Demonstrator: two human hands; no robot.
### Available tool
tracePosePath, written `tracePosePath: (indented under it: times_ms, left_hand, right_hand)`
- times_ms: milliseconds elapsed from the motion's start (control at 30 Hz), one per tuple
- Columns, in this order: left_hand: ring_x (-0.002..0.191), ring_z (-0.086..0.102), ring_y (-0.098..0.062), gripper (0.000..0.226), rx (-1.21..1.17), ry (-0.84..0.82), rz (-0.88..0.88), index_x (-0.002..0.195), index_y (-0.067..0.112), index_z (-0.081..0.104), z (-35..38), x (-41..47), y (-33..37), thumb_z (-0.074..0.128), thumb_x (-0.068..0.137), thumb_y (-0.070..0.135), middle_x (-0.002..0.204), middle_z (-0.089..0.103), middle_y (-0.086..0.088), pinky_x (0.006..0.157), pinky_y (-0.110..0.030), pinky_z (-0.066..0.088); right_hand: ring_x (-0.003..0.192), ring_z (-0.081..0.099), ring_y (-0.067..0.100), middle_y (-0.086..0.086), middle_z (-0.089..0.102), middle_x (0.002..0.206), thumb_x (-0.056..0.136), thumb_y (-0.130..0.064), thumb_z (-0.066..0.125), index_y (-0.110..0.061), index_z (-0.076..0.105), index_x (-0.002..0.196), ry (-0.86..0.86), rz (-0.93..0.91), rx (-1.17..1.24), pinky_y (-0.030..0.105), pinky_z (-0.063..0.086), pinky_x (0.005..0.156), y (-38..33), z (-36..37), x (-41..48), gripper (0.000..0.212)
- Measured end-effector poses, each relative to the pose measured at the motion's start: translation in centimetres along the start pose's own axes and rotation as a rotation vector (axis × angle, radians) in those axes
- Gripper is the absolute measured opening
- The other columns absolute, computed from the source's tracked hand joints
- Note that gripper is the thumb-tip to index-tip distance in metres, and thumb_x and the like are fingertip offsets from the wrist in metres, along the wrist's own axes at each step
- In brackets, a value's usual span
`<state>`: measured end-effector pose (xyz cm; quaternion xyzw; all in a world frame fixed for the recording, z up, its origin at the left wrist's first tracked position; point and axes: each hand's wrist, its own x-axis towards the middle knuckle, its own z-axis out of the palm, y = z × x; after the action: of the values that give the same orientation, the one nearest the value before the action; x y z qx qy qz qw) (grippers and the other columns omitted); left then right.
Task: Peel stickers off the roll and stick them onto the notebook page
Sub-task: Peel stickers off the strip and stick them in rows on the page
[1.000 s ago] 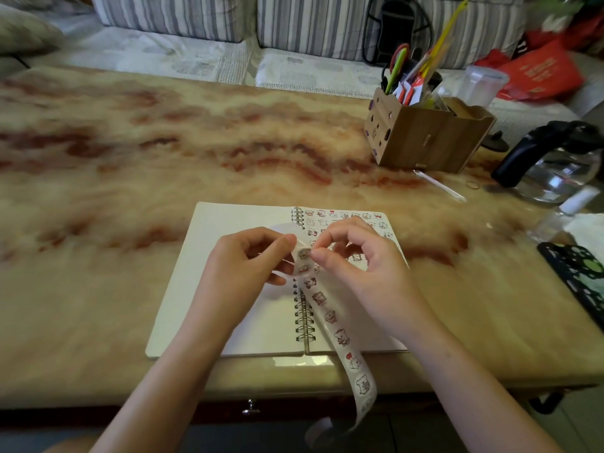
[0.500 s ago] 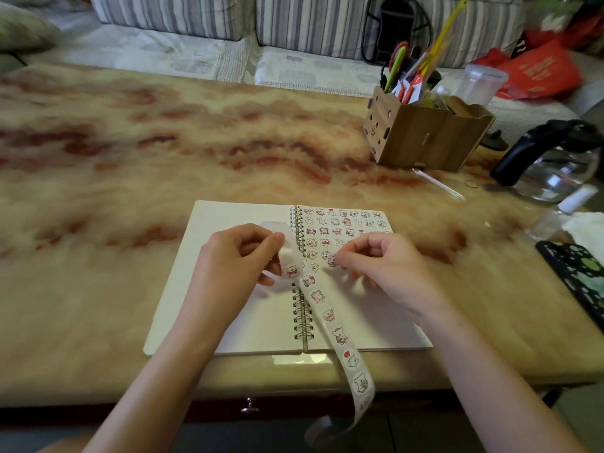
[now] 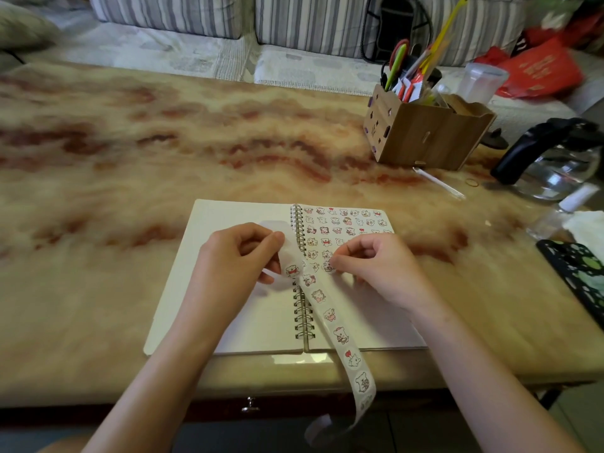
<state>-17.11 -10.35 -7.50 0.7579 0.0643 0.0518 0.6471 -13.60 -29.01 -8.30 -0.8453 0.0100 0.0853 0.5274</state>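
An open spiral notebook (image 3: pixel 228 308) lies near the table's front edge. Its right page carries several rows of small cartoon stickers at the top. My left hand (image 3: pixel 235 266) pinches the upper end of a long sticker strip (image 3: pixel 330 317), which runs down across the spiral binding and hangs off the table edge. My right hand (image 3: pixel 379 269) rests on the right page, its curled fingertips pressing a small sticker (image 3: pixel 327 266) onto the paper at the end of the lowest row.
A wooden desk organiser (image 3: pixel 425 135) with scissors and pens stands at the back right. Right of it sit a clear plastic cup (image 3: pixel 483 81) and a glass kettle with a black handle (image 3: pixel 552 158). A dark patterned case (image 3: pixel 578 273) lies at the right edge. A striped sofa runs behind the table.
My right hand left the strip with a peeled sticker and came down onto the right page. My left hand kept its hold on the strip.
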Motion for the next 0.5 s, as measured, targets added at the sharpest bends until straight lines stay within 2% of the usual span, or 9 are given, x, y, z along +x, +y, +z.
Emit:
tracePosePath:
  times_ms: [167, 300, 500]
  left_hand:
    - [0.059, 0.066, -0.012, 0.013, -0.002, -0.002, -0.002, 0.08, 0.006, 0.069, 0.02, 0.01, -0.01, 0.06, 0.089, 0.012, 0.066, 0.071, -0.009, 0.054, -0.02, 0.054]
    - [0.058, 0.065, -0.012, 0.014, 0.001, -0.003, -0.001, 0.079, 0.006, 0.069, 0.08, 0.02, -0.01, 0.061, 0.089, 0.012, 0.065, 0.071, -0.009, 0.054, -0.02, 0.054]
    - [0.055, 0.064, -0.008, 0.013, -0.002, -0.006, 0.006, 0.079, 0.006, 0.068, 0.16, 0.0, 0.08, 0.061, 0.089, 0.011, 0.062, 0.07, -0.004, 0.054, -0.02, 0.054]
  right_hand:
    - [0.053, 0.052, 0.013, 0.007, 0.072, 0.071, 0.077, -0.005, 0.072, -0.008, 0.072, 0.074, 0.007, -0.005, -0.007, 0.026, 0.042, 0.055, 0.05, 0.14, -0.01, 0.004]
    - [0.049, 0.051, 0.009, 0.0, 0.07, 0.065, 0.077, -0.006, 0.072, -0.012, 0.072, 0.072, 0.026, -0.006, -0.026, 0.025, 0.042, 0.054, 0.11, 0.29, -0.03, 0.007]
    - [0.054, 0.053, 0.008, 0.003, 0.072, 0.069, 0.075, -0.011, 0.072, -0.014, 0.072, 0.069, 0.074, -0.032, -0.093, 0.028, 0.043, 0.056, 0.42, 0.73, 0.1, 0.007]
